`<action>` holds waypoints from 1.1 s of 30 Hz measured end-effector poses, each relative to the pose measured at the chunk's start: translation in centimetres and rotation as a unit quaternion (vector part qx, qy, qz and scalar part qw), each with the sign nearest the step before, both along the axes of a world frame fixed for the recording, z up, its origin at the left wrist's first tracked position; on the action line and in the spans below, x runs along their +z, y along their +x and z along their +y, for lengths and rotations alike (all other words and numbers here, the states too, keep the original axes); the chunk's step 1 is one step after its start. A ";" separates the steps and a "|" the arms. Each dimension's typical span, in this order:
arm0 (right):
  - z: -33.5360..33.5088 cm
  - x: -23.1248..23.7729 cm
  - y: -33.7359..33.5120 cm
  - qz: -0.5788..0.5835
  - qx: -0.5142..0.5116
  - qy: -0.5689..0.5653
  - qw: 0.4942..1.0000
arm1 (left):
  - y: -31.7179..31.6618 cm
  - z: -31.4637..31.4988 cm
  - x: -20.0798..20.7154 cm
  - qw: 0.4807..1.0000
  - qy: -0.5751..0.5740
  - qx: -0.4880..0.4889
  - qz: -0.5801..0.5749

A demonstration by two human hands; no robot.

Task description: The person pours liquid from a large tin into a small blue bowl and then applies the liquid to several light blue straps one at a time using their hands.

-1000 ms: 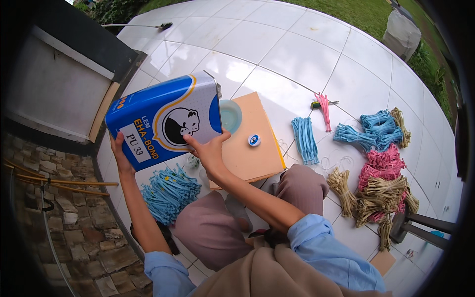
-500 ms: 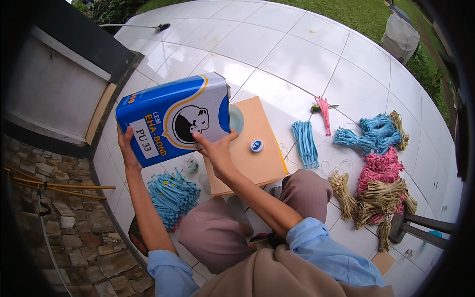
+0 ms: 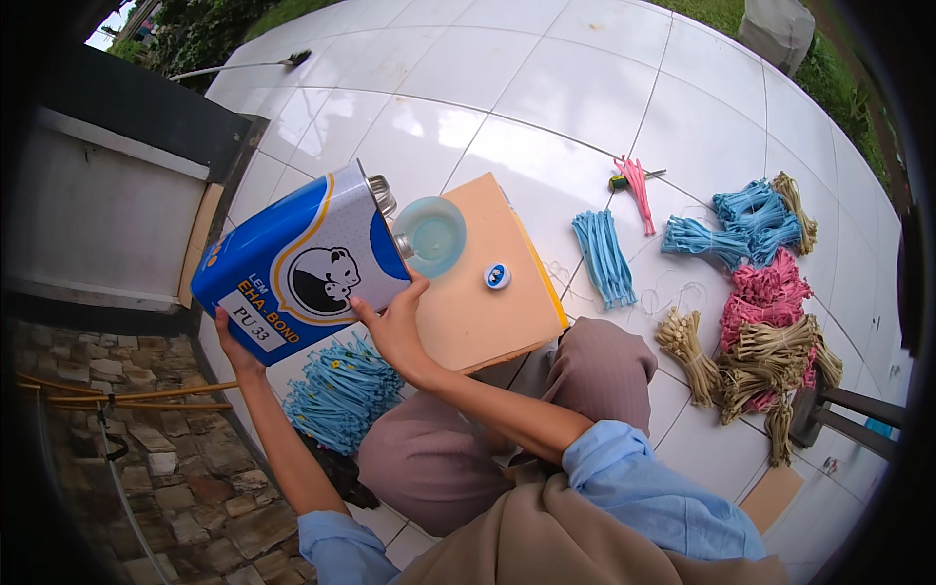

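A large rectangular blue-and-white glue can [image 3: 292, 258] is held tilted on its side, its top facing right. My left hand [image 3: 240, 348] supports its bottom corner, with some fingers hidden beneath. My right hand [image 3: 394, 327] grips the lower edge near the top, thumb on the printed face. The can's small spout [image 3: 405, 247] is at the left rim of a translucent bluish bowl [image 3: 450, 265]; whether anything flows cannot be seen. That bowl stands at the far left of a peach-coloured board [image 3: 478, 331]. A small round blue-and-white cap [image 3: 497, 277] lies on the board.
Blue strap bundles [image 3: 341, 395] lie beside my left knee. To the right are a blue bundle [image 3: 604, 258], pink strips [image 3: 637, 195] over a screwdriver [image 3: 619, 182], and piled blue, pink [image 3: 765, 302] and beige bundles [image 3: 687, 353]. A dark stool-like leg [image 3: 853, 419] stands at right.
The can has moved down and left and tilted further, bringing its spout into view beside the bowl. Both hands have kept hold of it. The whole view has also shifted slightly.
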State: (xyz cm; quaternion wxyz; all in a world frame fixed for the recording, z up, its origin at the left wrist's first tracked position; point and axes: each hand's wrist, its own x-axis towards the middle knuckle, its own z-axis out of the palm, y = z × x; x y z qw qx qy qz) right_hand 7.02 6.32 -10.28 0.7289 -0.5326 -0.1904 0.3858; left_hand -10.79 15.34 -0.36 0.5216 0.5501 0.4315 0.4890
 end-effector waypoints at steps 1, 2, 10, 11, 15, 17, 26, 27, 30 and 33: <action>-0.1 0.0 0.0 0.002 0.000 -0.001 1.000 | -0.2 0.0 0.1 1.000 0.000 -0.001 0.003; -0.3 -0.1 -0.1 0.048 0.013 0.019 0.999 | -0.4 0.1 0.1 1.000 -0.001 -0.002 0.005; -0.5 0.4 0.1 0.082 0.012 0.045 0.996 | -0.1 0.4 0.2 1.000 -0.002 -0.015 -0.004; -0.5 0.4 0.1 0.076 0.008 0.043 0.996 | 0.0 0.4 0.2 1.000 0.004 -0.010 -0.004; -0.3 0.2 0.2 0.036 0.000 -0.004 0.999 | 0.2 0.5 0.0 1.000 -0.003 -0.004 -0.002; -0.3 0.2 0.2 0.016 -0.003 -0.007 1.000 | -0.1 0.6 0.0 1.000 -0.009 -0.024 0.018; -0.4 0.2 0.3 0.054 0.027 -0.012 0.998 | -0.2 0.4 -0.8 1.000 -0.002 -0.025 0.005; -0.4 0.1 0.3 0.075 0.029 0.008 0.997 | -0.3 0.4 -0.8 1.000 -0.002 -0.025 0.005; -0.3 0.3 0.1 0.074 0.028 0.020 0.997 | -0.5 0.3 -0.8 1.000 -0.001 -0.024 0.007; -0.5 0.3 0.1 0.092 0.035 0.013 0.995 | -0.4 0.3 -0.8 1.000 -0.003 -0.024 -0.002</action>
